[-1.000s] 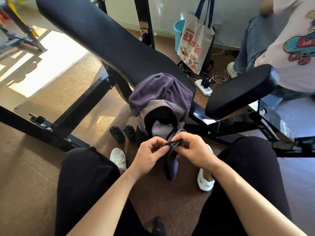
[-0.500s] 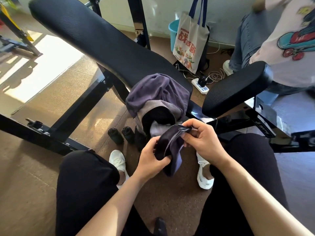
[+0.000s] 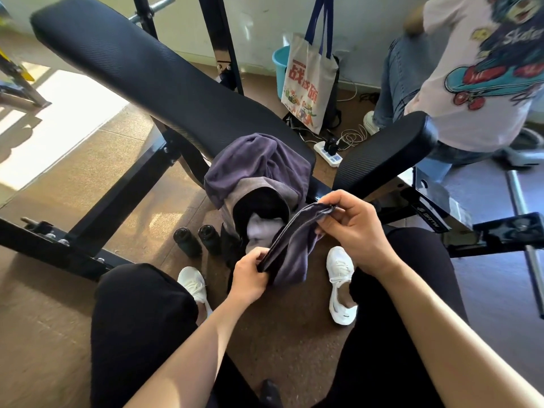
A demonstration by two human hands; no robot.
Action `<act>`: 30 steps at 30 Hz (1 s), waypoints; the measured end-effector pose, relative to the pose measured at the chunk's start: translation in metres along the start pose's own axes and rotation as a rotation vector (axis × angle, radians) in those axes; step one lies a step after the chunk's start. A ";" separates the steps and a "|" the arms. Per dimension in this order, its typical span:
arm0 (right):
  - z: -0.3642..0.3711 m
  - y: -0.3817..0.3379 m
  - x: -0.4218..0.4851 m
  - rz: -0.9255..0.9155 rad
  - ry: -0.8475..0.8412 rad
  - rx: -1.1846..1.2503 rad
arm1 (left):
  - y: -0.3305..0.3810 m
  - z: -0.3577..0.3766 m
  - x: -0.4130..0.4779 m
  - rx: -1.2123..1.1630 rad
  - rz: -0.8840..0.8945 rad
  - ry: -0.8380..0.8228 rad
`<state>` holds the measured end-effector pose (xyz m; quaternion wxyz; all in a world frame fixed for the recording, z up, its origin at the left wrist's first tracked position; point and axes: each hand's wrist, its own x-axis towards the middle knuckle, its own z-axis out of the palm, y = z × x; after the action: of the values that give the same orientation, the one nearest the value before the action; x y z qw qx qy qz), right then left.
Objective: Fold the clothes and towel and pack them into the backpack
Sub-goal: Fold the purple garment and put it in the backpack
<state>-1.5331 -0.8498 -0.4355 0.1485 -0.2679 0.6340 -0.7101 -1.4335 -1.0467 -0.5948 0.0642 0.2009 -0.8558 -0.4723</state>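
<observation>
A small dark purple garment is stretched at a slant between my hands, over the floor between my knees. My left hand pinches its lower end. My right hand pinches its upper end, higher and to the right. Behind it, a grey backpack leans against the bench with its mouth open; something white shows inside. A purple cloth is draped over the top of the backpack.
A black padded weight bench slants across the view, with a second pad at right. Two black bottles stand on the floor. A tote bag, a power strip and another person are behind.
My hands have drawn apart, the right one rising and moving right and the left dropping, so the small garment went from bunched to stretched out between them.
</observation>
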 end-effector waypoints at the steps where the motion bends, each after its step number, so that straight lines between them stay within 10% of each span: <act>1: -0.003 0.001 0.000 0.004 0.015 0.002 | -0.003 -0.001 0.000 0.010 -0.023 -0.032; 9: -0.033 0.033 -0.001 0.062 0.192 -0.203 | -0.004 -0.040 -0.006 -0.104 -0.234 -0.416; 15: -0.034 0.044 -0.005 0.085 0.167 -0.196 | -0.005 -0.045 -0.014 -0.404 -0.621 -0.092; 30: -0.025 0.043 -0.006 0.072 0.322 -0.122 | -0.004 -0.035 -0.029 -0.128 -0.261 -0.111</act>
<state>-1.5482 -0.8329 -0.4795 0.0541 -0.1364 0.7006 -0.6983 -1.3953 -1.0643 -0.5766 -0.0326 0.2794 -0.7928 -0.5407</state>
